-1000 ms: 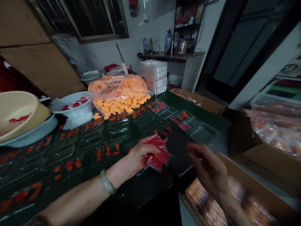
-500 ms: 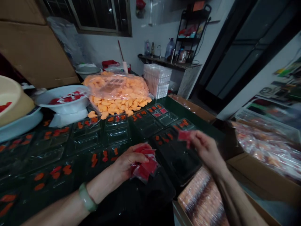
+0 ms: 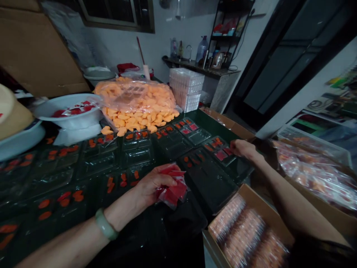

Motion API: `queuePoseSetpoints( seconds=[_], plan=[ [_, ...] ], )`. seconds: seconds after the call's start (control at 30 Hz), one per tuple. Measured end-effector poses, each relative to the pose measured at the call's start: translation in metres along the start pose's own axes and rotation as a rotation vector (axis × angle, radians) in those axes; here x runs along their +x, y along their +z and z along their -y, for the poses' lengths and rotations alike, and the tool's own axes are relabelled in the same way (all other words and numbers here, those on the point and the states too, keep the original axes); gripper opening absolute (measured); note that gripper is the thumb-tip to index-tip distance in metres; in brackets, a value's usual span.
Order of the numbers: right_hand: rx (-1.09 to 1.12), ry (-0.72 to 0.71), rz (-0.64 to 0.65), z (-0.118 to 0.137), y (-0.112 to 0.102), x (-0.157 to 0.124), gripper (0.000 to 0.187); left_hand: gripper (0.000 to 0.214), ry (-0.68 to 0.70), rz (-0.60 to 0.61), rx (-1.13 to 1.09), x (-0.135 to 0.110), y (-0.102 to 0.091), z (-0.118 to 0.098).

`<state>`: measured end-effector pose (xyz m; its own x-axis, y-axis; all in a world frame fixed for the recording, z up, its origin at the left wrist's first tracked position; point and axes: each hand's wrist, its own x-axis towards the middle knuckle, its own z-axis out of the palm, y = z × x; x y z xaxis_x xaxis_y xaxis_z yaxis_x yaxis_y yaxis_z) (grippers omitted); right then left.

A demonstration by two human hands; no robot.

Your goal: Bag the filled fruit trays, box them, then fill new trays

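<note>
My left hand (image 3: 152,184) is closed round a bunch of small red sachets (image 3: 173,188), held just above the dark table. My right hand (image 3: 242,147) is stretched out to a clear plastic tray (image 3: 226,155) at the table's right edge, its fingers resting by a red sachet (image 3: 222,155) that lies in that tray; whether they still pinch anything is hidden. Rows of clear compartment trays (image 3: 136,149) cover the table, many with small orange pieces in them. A green bangle (image 3: 105,225) is on my left wrist.
A big plastic bag of orange pieces (image 3: 136,104) lies at the back, beside a white bowl (image 3: 68,111) of red sachets and a stack of white trays (image 3: 186,89). A cardboard box (image 3: 245,227) with filled packs stands at the lower right. Cardboard boxes stand at left.
My right hand has carried one red sachet from near the bunch out to the right-hand tray. My left hand stays put with the bunch. The view has shifted slightly left.
</note>
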<state>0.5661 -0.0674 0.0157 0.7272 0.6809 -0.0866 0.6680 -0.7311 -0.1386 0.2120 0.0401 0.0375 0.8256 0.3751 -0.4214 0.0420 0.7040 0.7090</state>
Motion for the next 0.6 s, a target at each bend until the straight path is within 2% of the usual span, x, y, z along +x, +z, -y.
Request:
queuePoseSetpoints(
  seconds=[0.03, 0.13, 0.2, 0.23, 0.3, 0.33, 0.37, 0.4, 0.47, 0.6],
  plan=[
    [-0.030, 0.011, -0.021, 0.005, 0.000, -0.005, 0.005, 0.034, 0.002, -0.011, -0.010, 0.000, 0.002, 0.000],
    [-0.034, 0.009, -0.162, 0.030, -0.005, -0.034, 0.023, 0.031, 0.013, 0.005, -0.019, 0.001, 0.008, 0.001],
    [0.100, -0.125, -0.237, 0.058, -0.011, -0.067, 0.030, 0.030, 0.020, 0.003, -0.015, 0.002, 0.012, 0.002],
    [0.263, -0.279, -0.253, 0.074, -0.015, -0.086, 0.030, 0.031, 0.022, -0.005, -0.014, 0.002, 0.013, 0.003],
    [0.544, -0.692, -0.166, 0.106, -0.021, -0.124, 0.032, 0.036, 0.027, 0.003, -0.020, 0.002, 0.015, 0.005],
    [0.592, -0.849, -0.141, 0.120, -0.023, -0.139, 0.032, 0.037, 0.034, 0.018, -0.026, 0.002, 0.015, 0.006],
    [0.599, -0.947, -0.124, 0.132, -0.024, -0.151, 0.028, 0.037, 0.042, 0.040, -0.028, 0.001, 0.016, 0.007],
    [0.587, -1.003, -0.122, 0.141, -0.024, -0.158, 0.024, 0.036, 0.048, 0.062, -0.022, 0.000, 0.015, 0.008],
    [0.565, -1.022, -0.125, 0.153, -0.019, -0.165, 0.015, 0.032, 0.054, 0.068, -0.005, -0.004, 0.015, 0.009],
    [0.663, -1.012, -0.201, 0.157, -0.007, -0.170, 0.010, 0.025, 0.087, 0.032, -0.039, -0.013, 0.012, 0.011]
  ],
)
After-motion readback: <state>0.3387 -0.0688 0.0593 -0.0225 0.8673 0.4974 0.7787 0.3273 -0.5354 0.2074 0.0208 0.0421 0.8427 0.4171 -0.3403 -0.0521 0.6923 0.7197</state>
